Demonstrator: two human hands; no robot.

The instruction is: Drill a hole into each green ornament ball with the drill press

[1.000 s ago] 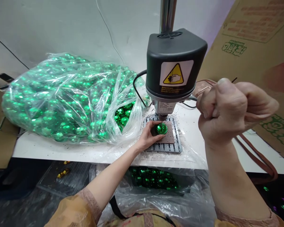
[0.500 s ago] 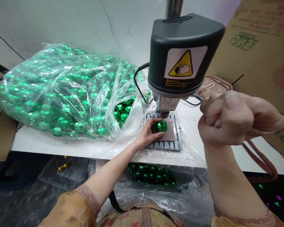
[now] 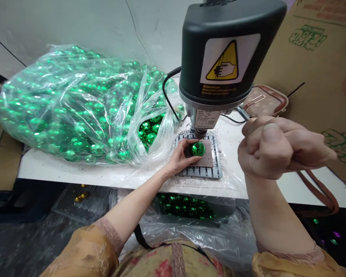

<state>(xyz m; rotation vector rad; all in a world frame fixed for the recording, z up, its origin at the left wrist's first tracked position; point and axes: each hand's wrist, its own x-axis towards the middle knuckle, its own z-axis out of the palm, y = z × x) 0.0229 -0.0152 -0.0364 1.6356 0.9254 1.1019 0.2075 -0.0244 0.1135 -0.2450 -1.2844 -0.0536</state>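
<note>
A shiny green faceted ball (image 3: 198, 149) rests on a brown pad (image 3: 208, 157) over the slotted metal base (image 3: 200, 174) of a drill press (image 3: 219, 73). Thumb and fingers of my left hand (image 3: 182, 157) are closed around the ball's left side. Straight above it is the drill chuck (image 3: 201, 134), and its bit reaches down to the top of the ball. My right hand (image 3: 272, 148) is a fist around the drill press lever (image 3: 243, 114), whose metal rod shows beyond the fingers; its grip end is hidden.
A big clear bag of green balls (image 3: 83, 107) lies left, torn open near the press. Below the table edge hangs a plastic-lined container of green balls (image 3: 184, 206). A patterned purse (image 3: 265, 100) and a cardboard box (image 3: 314, 69) stand right. Dark shavings dot the white table (image 3: 230, 134).
The drill head appears larger and nearer in view, and my right fist has shifted slightly left, with more of the lever showing. My left hand still holds the ball on the pad.
</note>
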